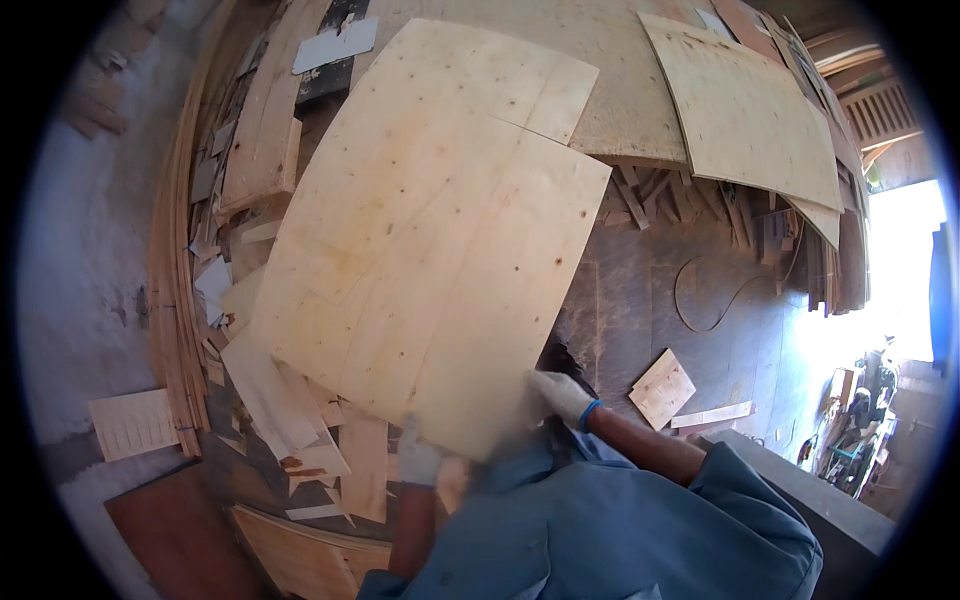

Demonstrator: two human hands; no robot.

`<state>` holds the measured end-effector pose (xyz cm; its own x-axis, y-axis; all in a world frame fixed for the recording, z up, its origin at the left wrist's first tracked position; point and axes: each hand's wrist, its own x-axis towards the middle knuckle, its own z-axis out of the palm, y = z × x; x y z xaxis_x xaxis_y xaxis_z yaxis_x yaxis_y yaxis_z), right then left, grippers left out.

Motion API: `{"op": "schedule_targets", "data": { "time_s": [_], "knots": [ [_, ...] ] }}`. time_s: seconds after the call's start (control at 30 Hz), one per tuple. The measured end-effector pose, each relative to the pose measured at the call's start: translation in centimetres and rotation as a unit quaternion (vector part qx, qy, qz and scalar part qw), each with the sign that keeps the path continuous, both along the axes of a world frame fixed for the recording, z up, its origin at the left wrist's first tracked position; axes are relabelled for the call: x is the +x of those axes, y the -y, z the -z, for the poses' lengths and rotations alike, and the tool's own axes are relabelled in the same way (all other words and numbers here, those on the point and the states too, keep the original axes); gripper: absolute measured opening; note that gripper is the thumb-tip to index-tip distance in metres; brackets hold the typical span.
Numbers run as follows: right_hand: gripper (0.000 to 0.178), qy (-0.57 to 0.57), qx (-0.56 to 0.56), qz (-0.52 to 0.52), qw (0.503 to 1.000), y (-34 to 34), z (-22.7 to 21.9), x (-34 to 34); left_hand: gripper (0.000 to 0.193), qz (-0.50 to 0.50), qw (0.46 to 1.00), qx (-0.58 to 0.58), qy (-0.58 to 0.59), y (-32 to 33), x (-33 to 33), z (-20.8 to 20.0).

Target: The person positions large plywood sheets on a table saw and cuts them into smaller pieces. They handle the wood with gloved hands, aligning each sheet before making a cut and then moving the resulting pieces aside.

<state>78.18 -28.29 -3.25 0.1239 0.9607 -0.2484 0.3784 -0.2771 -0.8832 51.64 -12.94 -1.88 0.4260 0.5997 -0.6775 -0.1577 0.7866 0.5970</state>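
A large pale plywood sheet, dotted with small dark knots, stretches away from me over the middle of the view. Near its far right corner the outline steps inward, and a short dark line runs in from there. My left hand, in a whitish glove, is closed on the sheet's near edge. At the near right side my right hand, gloved with a blue cuff, grips the edge too. Haze or lens smear blurs the near right corner. Fingers under the sheet are hidden.
Behind lies a broad wooden board, with another plywood sheet at right. Offcuts litter the left floor beside long strips. A square wood piece and a thin looped cord lie right. A grey ledge stands near right.
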Motion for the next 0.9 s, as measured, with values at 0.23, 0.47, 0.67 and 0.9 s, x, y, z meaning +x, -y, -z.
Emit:
{"op": "schedule_targets", "data": {
  "time_s": [0.23,0.47,0.67,0.9],
  "knots": [
    [0.045,-0.45,-0.286,0.347,0.772,-2.9,-4.4,-1.0,0.046,0.032,0.993,-0.1,0.049,0.9,1.6,1.5],
    [0.051,-0.141,-0.025,0.22,0.965,3.6,8.1,-0.4,0.046,0.617,0.462,0.583,-0.258,2.0,5.1,1.2],
    [0.048,-0.278,-0.096,0.416,0.861,1.5,7.6,2.4,0.042,0.603,0.289,0.697,-0.26,2.3,1.5,6.6],
    [0.03,-0.163,0.01,0.484,0.859,-1.8,4.9,10.9,0.043,0.113,0.992,0.023,-0.045,0.7,0.0,-2.1]
  ]
}}
